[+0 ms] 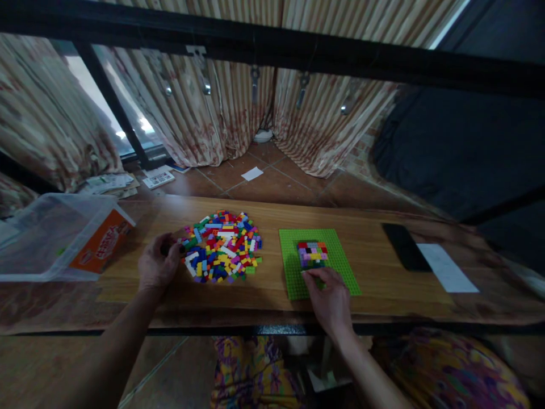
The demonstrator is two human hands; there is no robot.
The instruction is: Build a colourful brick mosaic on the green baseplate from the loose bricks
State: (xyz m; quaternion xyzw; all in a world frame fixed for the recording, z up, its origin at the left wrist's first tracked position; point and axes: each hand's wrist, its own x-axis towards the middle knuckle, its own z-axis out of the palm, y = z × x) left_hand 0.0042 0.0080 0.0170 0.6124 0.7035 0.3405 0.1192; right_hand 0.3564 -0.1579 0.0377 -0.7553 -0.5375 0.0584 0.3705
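A green studded baseplate (344, 267) lies on the wooden board, carrying a small block of multicoloured building bricks (313, 254). My right hand (331, 298) is over the plate's near part, thumb and forefinger pinched at the lower left edge of these bricks. A tiny pale spot shows at the fingertips; whether it is a brick cannot be made out. To the left spreads a loose pile of building bricks (225, 247) in many colours. At its left edge is my left hand (157, 261), fingers curled towards the thumb, with something dark and unclear between them.
A clear plastic box (55, 233) with an orange label lies at the left end. Right of the baseplate are a black phone (406, 247) and a white sheet of paper (447, 267). A dark metal bar (272, 42) crosses the top, before the curtains (238, 108).
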